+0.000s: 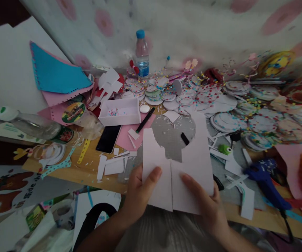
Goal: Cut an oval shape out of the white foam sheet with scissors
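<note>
Both hands, left (142, 190) and right (206, 199), are pinching the cut white card (190, 175), thumbs on top, above the messy table (109, 180).

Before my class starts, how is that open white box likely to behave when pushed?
The white box is probably light, its thin walls holding only small coloured bits. Flat-sided, it should slide rather than roll. A sharp tilt could spill the loose bits from its open top.

Head cam, fwd + down at hands (172, 196), close.
</note>
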The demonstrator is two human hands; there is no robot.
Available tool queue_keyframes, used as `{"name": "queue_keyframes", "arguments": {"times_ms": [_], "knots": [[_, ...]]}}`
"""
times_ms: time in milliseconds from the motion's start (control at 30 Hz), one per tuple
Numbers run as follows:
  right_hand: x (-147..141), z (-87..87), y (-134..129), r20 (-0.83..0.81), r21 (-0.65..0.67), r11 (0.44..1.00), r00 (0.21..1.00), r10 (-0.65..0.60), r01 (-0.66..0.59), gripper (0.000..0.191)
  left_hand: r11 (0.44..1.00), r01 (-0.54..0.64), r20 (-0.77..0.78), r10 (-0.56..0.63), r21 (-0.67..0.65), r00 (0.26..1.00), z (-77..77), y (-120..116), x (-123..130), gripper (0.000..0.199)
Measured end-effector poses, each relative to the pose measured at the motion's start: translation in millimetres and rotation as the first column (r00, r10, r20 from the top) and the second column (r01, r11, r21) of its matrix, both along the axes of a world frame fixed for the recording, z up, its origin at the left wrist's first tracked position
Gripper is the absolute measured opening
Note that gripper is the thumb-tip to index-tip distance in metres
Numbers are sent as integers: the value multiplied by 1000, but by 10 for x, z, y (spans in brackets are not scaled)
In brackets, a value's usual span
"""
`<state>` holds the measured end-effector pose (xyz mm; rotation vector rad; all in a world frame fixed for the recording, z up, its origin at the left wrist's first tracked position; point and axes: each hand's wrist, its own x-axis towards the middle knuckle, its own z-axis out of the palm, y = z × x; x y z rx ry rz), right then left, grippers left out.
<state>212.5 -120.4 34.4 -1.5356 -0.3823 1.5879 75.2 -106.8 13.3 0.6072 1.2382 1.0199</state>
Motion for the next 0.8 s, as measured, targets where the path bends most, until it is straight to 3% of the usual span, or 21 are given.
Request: {"name": "queue_keyframes", "arguments": {"times_ms": [133,200,267,333,433,500,567,667,733,800], "knots": [[4,-67,29,89,39,997,994,57,-61,39,996,86,-100,-83,28,992,2,62,-97,32],[59,-156,91,131,124,976,978,160,-177,36,981,155,-283,-118,113,952,36,104,-227,27],[167,-252,168,133,254,931,962,237,-264,32,917,292,-528,-111,272,842,78,147,-398,20],[314,-321,236,23,338,912,971,238,-232,30,739,515,-708,-74,434,702,103,185,-568,16],[534,-338,287,-324,204,960,912,251,-192,49,414,760,-841,25,500,540,73,218,-733,38],[639,-319,285,-480,94,956,828,289,-279,66,328,833,-886,25,446,464,22,212,-761,45],[701,-313,267,-487,52,941,814,318,-336,57,301,860,-898,-24,412,439,-24,189,-750,49],[755,-342,244,-340,43,935,875,345,-352,40,301,854,-889,-42,424,456,-53,144,-741,51],[789,-366,245,-250,95,914,879,405,-394,39,368,795,-841,-59,483,538,-55,130,-765,48],[817,-374,256,-171,180,873,860,481,-453,35,524,614,-679,-89,591,729,-59,142,-799,43]]}}
